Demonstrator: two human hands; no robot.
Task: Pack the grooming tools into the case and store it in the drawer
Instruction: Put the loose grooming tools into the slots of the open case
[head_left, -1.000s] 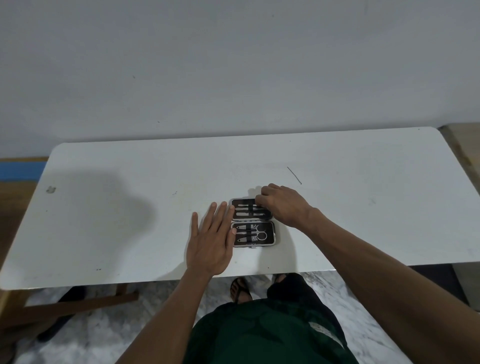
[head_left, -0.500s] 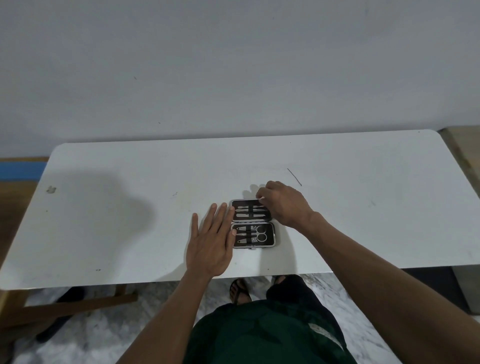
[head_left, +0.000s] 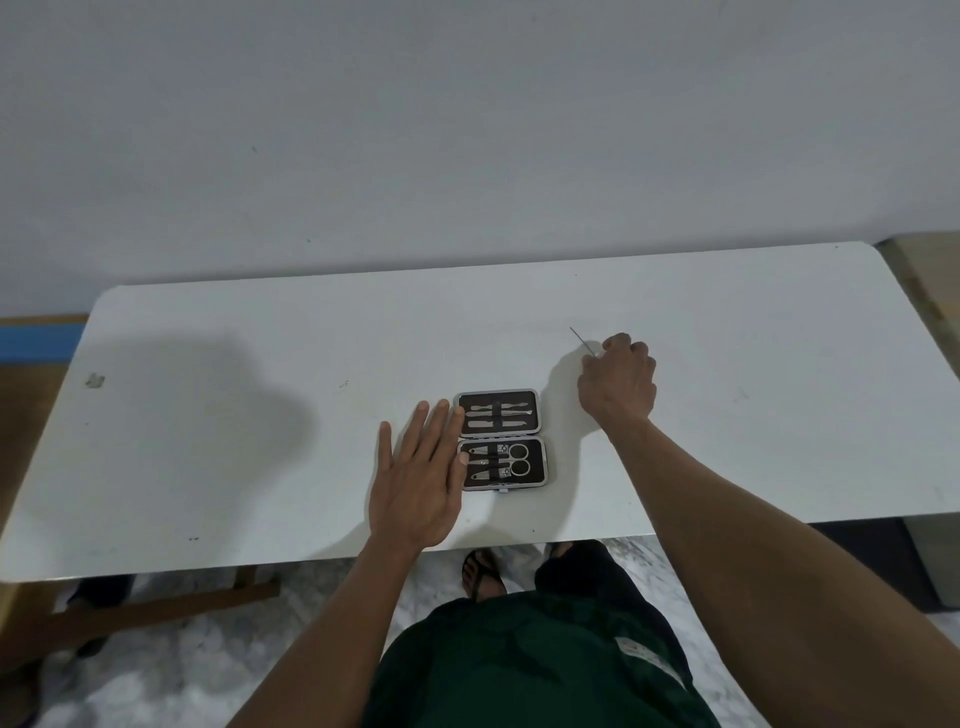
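A black grooming case (head_left: 501, 439) lies open on the white table (head_left: 260, 415), both halves facing up. Its far half holds slim metal tools. The near half holds small scissors (head_left: 517, 460) and clippers. My left hand (head_left: 421, 486) rests flat on the table, fingers spread, with the fingertips against the case's left edge. My right hand (head_left: 618, 382) is to the right of and beyond the case, its fingers curled and pinched on the near end of a thin metal tool (head_left: 581, 339), which still lies on the table.
The table's back edge meets a plain grey wall. A small grey mark (head_left: 95, 380) sits at the far left of the table. Below the front edge I see my green clothing, a sandalled foot (head_left: 480, 571) and a wooden table brace (head_left: 156, 608).
My right hand left the far half of the case and moved right and away to the thin metal tool. My left hand and the case stayed put.
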